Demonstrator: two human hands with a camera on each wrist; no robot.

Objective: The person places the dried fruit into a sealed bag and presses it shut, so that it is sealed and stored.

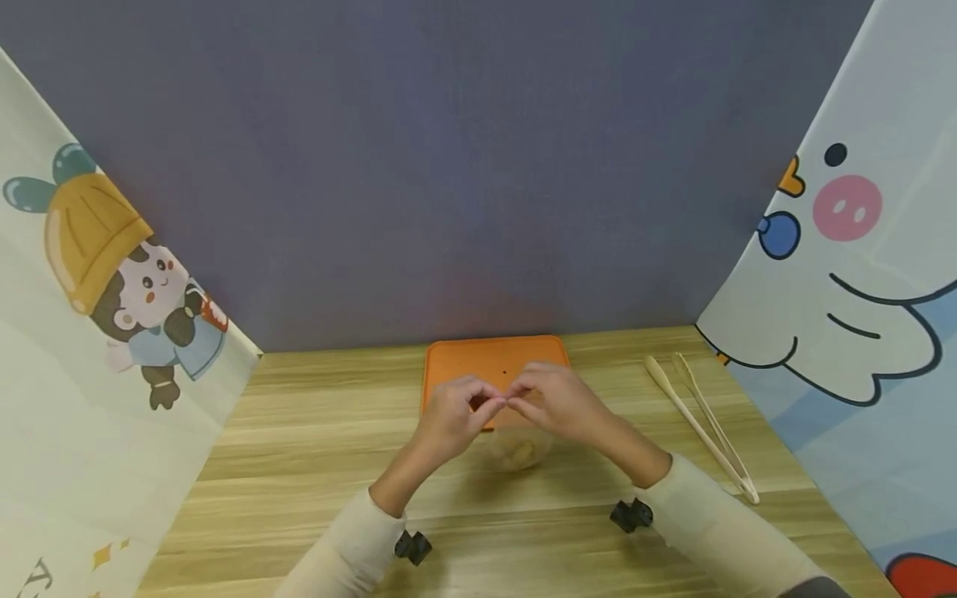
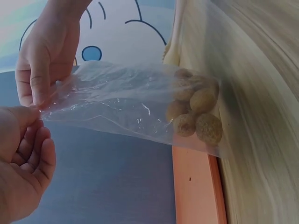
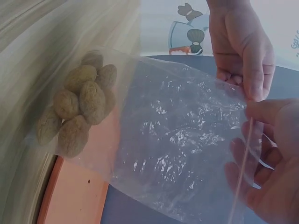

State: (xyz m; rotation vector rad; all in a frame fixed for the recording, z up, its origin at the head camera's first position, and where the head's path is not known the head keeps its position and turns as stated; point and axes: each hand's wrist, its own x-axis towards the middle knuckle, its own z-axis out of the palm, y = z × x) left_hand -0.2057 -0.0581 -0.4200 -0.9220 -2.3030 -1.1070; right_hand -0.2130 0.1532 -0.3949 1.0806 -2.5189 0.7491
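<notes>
A clear zip-top plastic bag (image 3: 173, 135) hangs from both hands, its red-lined opening edge at the top. My left hand (image 1: 451, 418) and right hand (image 1: 557, 403) meet at the fingertips, each pinching that edge between thumb and forefinger. Several brown, wrinkled, walnut-like nuts (image 2: 203, 100) lie gathered in the bottom of the bag, close over the table. From the head view the bag is hard to make out, with only its lower part and the nuts (image 1: 522, 451) showing faintly below the hands.
An orange tray or board (image 1: 478, 359) lies behind the hands at the table's back edge. Pale wooden tongs (image 1: 703, 423) rest on the right of the wood-grain table (image 1: 314, 465). A grey panel (image 1: 463, 166) stands at the back, with printed panels on both sides.
</notes>
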